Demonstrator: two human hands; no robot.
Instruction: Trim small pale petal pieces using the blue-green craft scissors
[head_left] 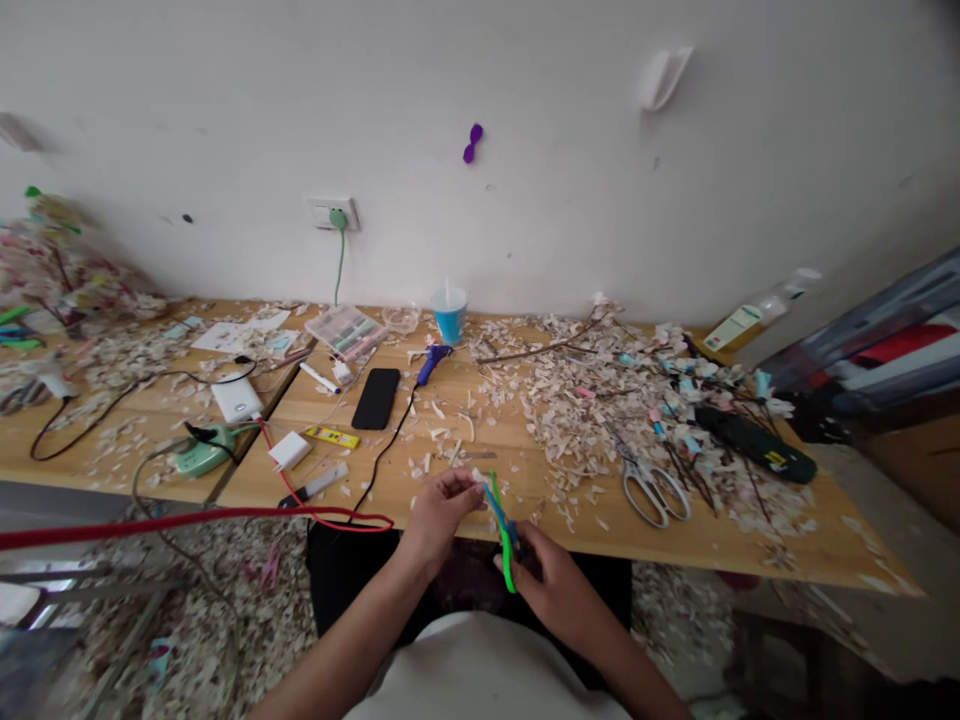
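Just over the front edge of the table, my right hand (pixel 551 572) is closed around a slim green-and-blue tool (pixel 508 565) with two long arms; its exact kind is unclear. The tool's upper end points at the fingertips of my left hand (pixel 441 512). Those fingers are pinched on a small pale piece (pixel 478 477), mostly hidden and too small to name. Silver scissors (pixel 651 490) lie to the right of my hands, beside a heap of pale petals (pixel 566 415).
Around the table (pixel 480 380) are a black phone (pixel 376 398), a blue glue gun (pixel 431 365), a blue cup (pixel 450 315), a utility knife (pixel 319 485) and a dark green tool (pixel 754 445). A red cable (pixel 195 518) crosses the front left. A bottle (pixel 757 315) stands at the back right.
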